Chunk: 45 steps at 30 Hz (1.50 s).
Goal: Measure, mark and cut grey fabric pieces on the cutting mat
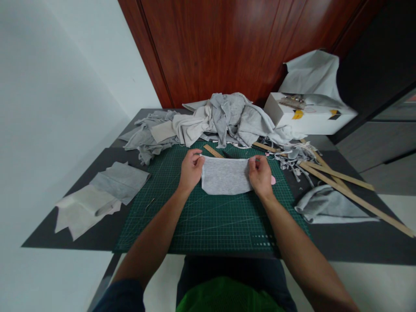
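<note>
A light grey piece of fabric is stretched between my two hands above the green cutting mat. My left hand pinches its upper left corner, and my right hand pinches the upper right one. Both hands are closed on the cloth, which hangs down in a roughly rectangular shape. Just behind its top edge, a short wooden ruler and a dark, thin item lie on the mat. Something pink shows beside my right hand, partly hidden by it.
Heaped grey and white cloth lines the back, near a white box. Fabric pieces lie at left. On the right are long wooden rulers, tangled scraps and folded grey cloth. Small tweezers-like metal rests on the mat.
</note>
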Motion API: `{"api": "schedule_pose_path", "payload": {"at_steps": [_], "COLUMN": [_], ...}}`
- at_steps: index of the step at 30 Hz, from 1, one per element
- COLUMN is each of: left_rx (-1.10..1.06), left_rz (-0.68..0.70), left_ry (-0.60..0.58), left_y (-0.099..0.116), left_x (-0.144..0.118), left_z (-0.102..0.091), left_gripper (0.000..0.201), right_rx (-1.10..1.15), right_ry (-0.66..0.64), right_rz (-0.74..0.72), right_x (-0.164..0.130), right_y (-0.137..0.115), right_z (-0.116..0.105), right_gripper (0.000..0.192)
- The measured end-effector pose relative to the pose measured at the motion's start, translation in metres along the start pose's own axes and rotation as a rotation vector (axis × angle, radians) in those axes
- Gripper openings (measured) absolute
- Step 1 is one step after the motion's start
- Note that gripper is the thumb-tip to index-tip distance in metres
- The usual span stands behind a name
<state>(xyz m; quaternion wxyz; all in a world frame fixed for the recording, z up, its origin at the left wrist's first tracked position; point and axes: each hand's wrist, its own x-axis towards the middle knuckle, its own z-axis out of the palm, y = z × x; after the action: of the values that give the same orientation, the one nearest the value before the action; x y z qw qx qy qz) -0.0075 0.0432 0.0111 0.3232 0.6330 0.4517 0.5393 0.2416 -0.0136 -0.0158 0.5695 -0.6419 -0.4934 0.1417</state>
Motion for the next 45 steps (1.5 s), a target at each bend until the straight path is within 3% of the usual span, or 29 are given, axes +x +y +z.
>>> {"api": "schedule_pose_path", "payload": {"at_steps": [4, 6, 8, 12, 15, 21, 26, 32, 39, 45], "left_rx": [0.136, 0.223, 0.294, 0.262, 0.119, 0.026, -0.068, -0.115, -0.125, -0.084], "left_rz": [-0.027, -0.06, -0.097, -0.232, -0.289, -0.213, -0.211, -0.198, -0.164, -0.317], "left_ry": [0.154, 0.162, 0.083, -0.236, -0.309, -0.285, -0.174, -0.104, -0.129, -0.072], "left_y": [-0.001, -0.004, -0.009, -0.024, -0.032, -0.036, -0.032, -0.012, 0.008, 0.002], "left_x": [-0.002, -0.001, 0.001, 0.007, 0.01, 0.011, 0.01, 0.002, -0.016, -0.009], "left_z": [0.002, 0.0, -0.002, -0.008, -0.011, -0.01, -0.007, 0.003, 0.025, 0.02], "left_gripper": [0.014, 0.017, 0.017, 0.01, 0.004, 0.013, 0.017, 0.013, 0.015, 0.012], "right_rx": [-0.032, -0.021, -0.039, -0.162, -0.208, -0.221, -0.184, -0.086, 0.126, 0.133], "right_ry": [-0.088, -0.139, -0.187, -0.205, -0.193, -0.148, -0.113, -0.069, -0.172, -0.137], "right_rz": [-0.055, -0.045, -0.021, -0.075, -0.138, -0.182, -0.079, -0.029, 0.093, 0.103], "right_x": [-0.004, -0.005, -0.005, -0.004, -0.003, 0.002, 0.007, 0.002, -0.009, -0.01], "right_y": [-0.006, -0.006, -0.003, 0.002, 0.002, 0.007, 0.011, -0.003, -0.012, -0.007], "right_z": [-0.002, -0.001, 0.0, 0.0, -0.001, 0.001, 0.002, 0.001, 0.011, 0.016], "right_gripper": [0.035, 0.032, 0.03, 0.026, 0.029, 0.031, 0.031, 0.033, 0.033, 0.035]}}
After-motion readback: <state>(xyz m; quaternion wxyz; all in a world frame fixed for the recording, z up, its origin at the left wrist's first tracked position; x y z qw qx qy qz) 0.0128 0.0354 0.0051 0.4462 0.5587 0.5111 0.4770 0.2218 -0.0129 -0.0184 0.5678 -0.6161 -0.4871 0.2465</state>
